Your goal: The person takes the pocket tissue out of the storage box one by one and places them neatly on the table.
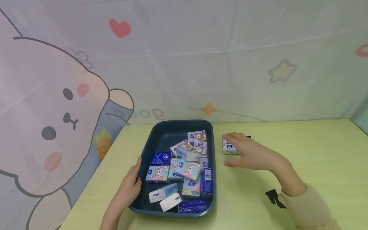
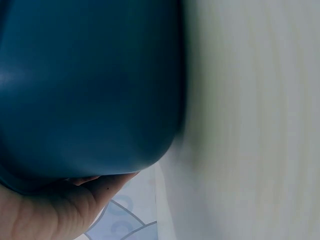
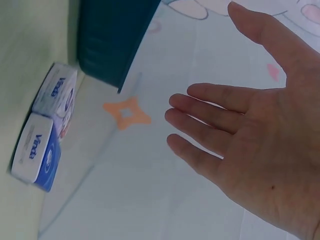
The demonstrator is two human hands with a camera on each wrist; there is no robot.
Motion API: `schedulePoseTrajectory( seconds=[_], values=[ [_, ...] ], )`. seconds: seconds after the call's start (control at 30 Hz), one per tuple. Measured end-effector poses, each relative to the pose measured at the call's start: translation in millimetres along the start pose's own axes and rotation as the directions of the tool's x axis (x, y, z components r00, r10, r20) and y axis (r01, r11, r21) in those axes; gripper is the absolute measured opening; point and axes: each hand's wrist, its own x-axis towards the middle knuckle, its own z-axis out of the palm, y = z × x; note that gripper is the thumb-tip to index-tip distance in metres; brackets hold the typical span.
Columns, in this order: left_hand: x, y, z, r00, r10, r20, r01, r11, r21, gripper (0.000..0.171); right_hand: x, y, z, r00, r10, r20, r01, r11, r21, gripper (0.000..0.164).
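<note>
A dark teal plastic tub (image 1: 172,125) holds several small tissue packs, among them a blue pack (image 1: 161,158) and a pack with a cartoon bear (image 1: 157,174). At its left side my left hand (image 1: 128,185) grips the rim; in the left wrist view this hand (image 2: 60,210) lies against the tub's wall (image 2: 90,100), its fingertips partly hidden. To the right of the tub, my right hand (image 1: 248,153) hovers over two tissue packs on the table, a purple-and-white one (image 1: 230,149) and a blue-and-white one (image 3: 36,152). Its fingers (image 3: 210,112) are spread, with nothing in them.
The pale yellow-green table (image 1: 310,153) extends to the right of the tub. Behind it hangs a cloth backdrop (image 1: 184,64) with cartoon prints. A black bow (image 1: 275,198) hangs by the right sleeve (image 1: 307,204).
</note>
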Motion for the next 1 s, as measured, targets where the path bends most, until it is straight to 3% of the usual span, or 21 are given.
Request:
schedulePoseTrajectory(
  seconds=[0.2,0.57,0.73,1.0],
  values=[
    [-0.3,1.2,-0.8,1.0,-0.003,0.006,0.003,1.0,0.003,0.068,-2,-20,5,0.999,-0.038,-0.014,0.037,0.998,-0.058,0.076],
    [-0.9,2.1,-1.2,1.0,0.001,0.005,-0.001,1.0,0.005,0.068,3,-52,30,0.995,-0.093,0.044,0.1,0.977,-0.19,0.081],
    [-1.1,2.2,-1.5,1.0,-0.005,0.006,0.005,1.0,0.006,0.068,8,-57,45,0.984,-0.168,0.061,0.178,0.952,-0.247,0.081],
    [-1.0,2.9,-1.3,1.0,-0.012,0.008,0.012,1.0,0.003,0.068,11,-62,55,0.985,-0.146,0.095,0.164,0.96,-0.225,0.082]
  ],
)
